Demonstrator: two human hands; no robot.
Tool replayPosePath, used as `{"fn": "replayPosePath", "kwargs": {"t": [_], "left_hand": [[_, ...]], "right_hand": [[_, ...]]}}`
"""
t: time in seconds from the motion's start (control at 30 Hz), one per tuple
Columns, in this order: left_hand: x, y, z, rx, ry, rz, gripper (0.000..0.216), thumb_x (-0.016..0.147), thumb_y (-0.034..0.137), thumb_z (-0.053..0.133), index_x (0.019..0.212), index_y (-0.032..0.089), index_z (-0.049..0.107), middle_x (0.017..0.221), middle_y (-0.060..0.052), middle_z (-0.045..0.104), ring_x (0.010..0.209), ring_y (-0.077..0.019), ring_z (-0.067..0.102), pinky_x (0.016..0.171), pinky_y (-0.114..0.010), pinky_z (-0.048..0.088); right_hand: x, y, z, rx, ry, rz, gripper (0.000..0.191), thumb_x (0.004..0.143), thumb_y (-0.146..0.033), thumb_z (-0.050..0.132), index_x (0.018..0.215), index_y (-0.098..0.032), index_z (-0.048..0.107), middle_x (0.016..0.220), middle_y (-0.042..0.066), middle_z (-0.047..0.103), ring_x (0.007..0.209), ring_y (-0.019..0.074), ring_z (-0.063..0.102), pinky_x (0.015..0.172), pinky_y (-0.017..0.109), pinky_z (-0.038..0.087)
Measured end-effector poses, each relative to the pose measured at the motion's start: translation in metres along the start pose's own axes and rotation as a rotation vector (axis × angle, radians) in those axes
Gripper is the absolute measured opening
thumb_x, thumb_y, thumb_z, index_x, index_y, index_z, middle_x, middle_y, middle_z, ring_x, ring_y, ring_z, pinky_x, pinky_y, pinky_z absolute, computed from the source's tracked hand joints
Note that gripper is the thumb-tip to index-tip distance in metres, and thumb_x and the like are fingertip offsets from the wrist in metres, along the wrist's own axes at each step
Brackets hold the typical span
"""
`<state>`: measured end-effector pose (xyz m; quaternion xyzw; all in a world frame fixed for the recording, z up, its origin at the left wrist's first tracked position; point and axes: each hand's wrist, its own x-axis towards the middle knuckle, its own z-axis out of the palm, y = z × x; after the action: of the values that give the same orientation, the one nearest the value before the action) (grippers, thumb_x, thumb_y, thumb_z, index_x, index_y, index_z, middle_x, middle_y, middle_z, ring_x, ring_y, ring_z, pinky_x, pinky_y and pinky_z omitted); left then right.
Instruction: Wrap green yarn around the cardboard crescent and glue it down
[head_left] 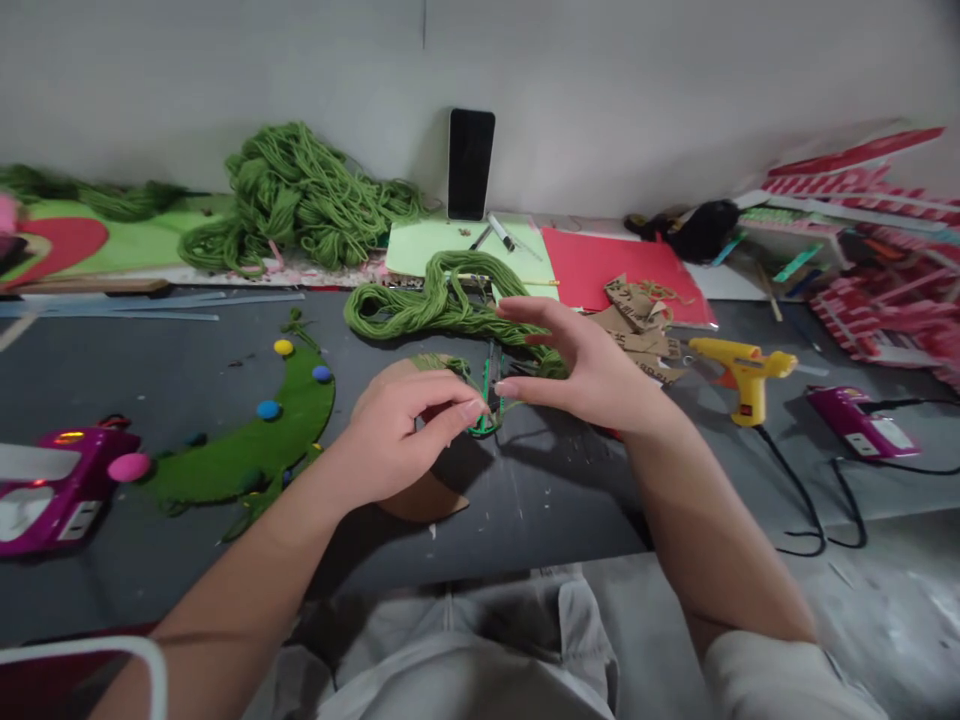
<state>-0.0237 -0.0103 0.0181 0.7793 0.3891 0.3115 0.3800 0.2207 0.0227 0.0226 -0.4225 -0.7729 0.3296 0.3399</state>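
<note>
Over the middle of the table, my left hand (409, 425) is closed, thumb pressed to fingers, pinching a thin strand of green yarn. Beneath it lies a brown cardboard crescent (427, 500), its upper end partly wrapped in green yarn (442, 362). My right hand (581, 365) is open, thumb and fingers apart, with a thin strand close to its thumb. Between the hands is a narrow green-edged tool (489, 390), partly hidden, whose kind I cannot make out. Just behind them lies a loose green yarn skein (427, 305).
A green crescent with coloured pompoms (247, 440) lies left, near a purple power strip (67, 490). At right are torn cardboard pieces (637, 325), a yellow glue gun (742, 375) and another purple power strip (862, 420). A yarn heap (300, 200) and phone (471, 165) stand behind.
</note>
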Motion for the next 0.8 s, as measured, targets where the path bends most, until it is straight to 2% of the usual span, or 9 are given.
{"fn": "replayPosePath", "kwargs": {"t": [0.13, 0.27, 0.33, 0.47, 0.57, 0.8], "left_hand": [[0.000, 0.000, 0.008, 0.021, 0.030, -0.030, 0.014, 0.090, 0.033, 0.071, 0.083, 0.022, 0.076, 0.079, -0.001, 0.072, 0.070, -0.0135, 0.060, 0.062, -0.025, 0.045], [0.000, 0.002, 0.012, -0.024, -0.017, -0.075, 0.026, 0.085, 0.040, 0.076, 0.069, 0.020, 0.070, 0.066, 0.001, 0.067, 0.059, -0.0112, 0.054, 0.056, -0.024, 0.043], [0.001, 0.001, 0.013, -0.060, 0.007, -0.100, 0.026, 0.084, 0.045, 0.076, 0.076, 0.021, 0.073, 0.070, 0.000, 0.068, 0.060, -0.0118, 0.056, 0.057, -0.024, 0.045], [0.000, -0.004, 0.017, -0.109, 0.146, -0.181, 0.034, 0.082, 0.052, 0.078, 0.100, 0.023, 0.076, 0.088, -0.003, 0.074, 0.072, -0.0159, 0.065, 0.065, -0.027, 0.053], [0.000, -0.006, 0.019, -0.138, 0.168, -0.210, 0.033, 0.083, 0.052, 0.077, 0.097, 0.023, 0.078, 0.086, -0.003, 0.075, 0.072, -0.0160, 0.066, 0.066, -0.027, 0.053], [0.000, -0.001, 0.017, -0.173, 0.129, -0.161, 0.023, 0.093, 0.038, 0.066, 0.094, 0.019, 0.078, 0.071, 0.000, 0.068, 0.059, -0.0114, 0.061, 0.057, -0.023, 0.050]], "right_hand": [[-0.005, 0.011, 0.008, 0.134, 0.014, 0.030, 0.070, 0.078, -0.050, 0.083, 0.139, -0.028, 0.057, 0.142, 0.010, 0.063, 0.137, 0.0301, 0.057, 0.108, 0.048, 0.053], [-0.004, 0.012, 0.014, 0.275, 0.059, 0.052, 0.061, 0.079, -0.048, 0.083, 0.132, -0.026, 0.062, 0.135, 0.010, 0.067, 0.131, 0.0280, 0.061, 0.104, 0.044, 0.057], [-0.003, 0.011, 0.018, 0.307, 0.075, 0.047, 0.058, 0.080, -0.048, 0.082, 0.129, -0.025, 0.062, 0.132, 0.010, 0.068, 0.129, 0.0272, 0.063, 0.102, 0.042, 0.058], [-0.004, 0.008, 0.025, 0.329, 0.050, 0.038, 0.057, 0.081, -0.045, 0.082, 0.130, -0.025, 0.062, 0.132, 0.010, 0.068, 0.129, 0.0266, 0.063, 0.101, 0.041, 0.058], [-0.006, 0.007, 0.030, 0.339, 0.043, 0.032, 0.056, 0.081, -0.043, 0.082, 0.129, -0.024, 0.062, 0.133, 0.010, 0.067, 0.129, 0.0263, 0.062, 0.101, 0.040, 0.057], [-0.005, 0.011, 0.033, 0.318, 0.037, 0.051, 0.058, 0.079, -0.047, 0.082, 0.129, -0.025, 0.062, 0.133, 0.011, 0.067, 0.127, 0.0266, 0.063, 0.100, 0.041, 0.057]]}}
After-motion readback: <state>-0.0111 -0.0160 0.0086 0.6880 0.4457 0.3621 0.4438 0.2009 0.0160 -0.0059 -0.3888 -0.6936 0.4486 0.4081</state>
